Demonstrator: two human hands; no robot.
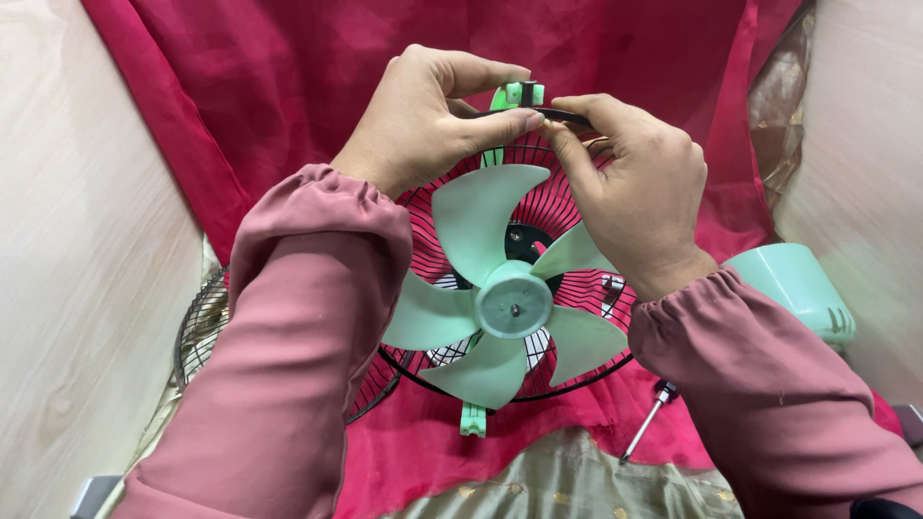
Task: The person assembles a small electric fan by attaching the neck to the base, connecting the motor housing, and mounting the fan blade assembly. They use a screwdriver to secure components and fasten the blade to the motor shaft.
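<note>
The fan guard (567,207), a round black wire grille with a black outer rim, stands tilted in the middle of the scene, its far edge raised toward the hands and its near edge resting on the red cloth (288,77). The left hand (428,120) is closed on the far part of the rim, thumb and forefinger pinched together just left of the green clip (519,94) that sits on the top of the rim. The right hand (635,192) is closed on the same stretch of rim from the right, its thumb and fingertips meeting the rim just beside the left thumb; the fingers curl over the wires below. Both hands therefore grip the guard at its far edge, touching each other or nearly so. Inside the guard, near of the hands, the pale green five-blade fan blade (486,207) sits on its round hub (514,300). A second green clip (472,420) hangs on the near rim. A screwdriver (646,423) lies on the cloth to the near right, apart from the guard. A pale green motor housing (793,284) lies at the right, behind the right sleeve. A second wire grille (200,327) lies at the left, partly hidden by the left sleeve. The red cloth covers the surface and runs up the far side; a golden patterned fabric (558,485) lies at the near edge. Pale walls stand left and right.
</note>
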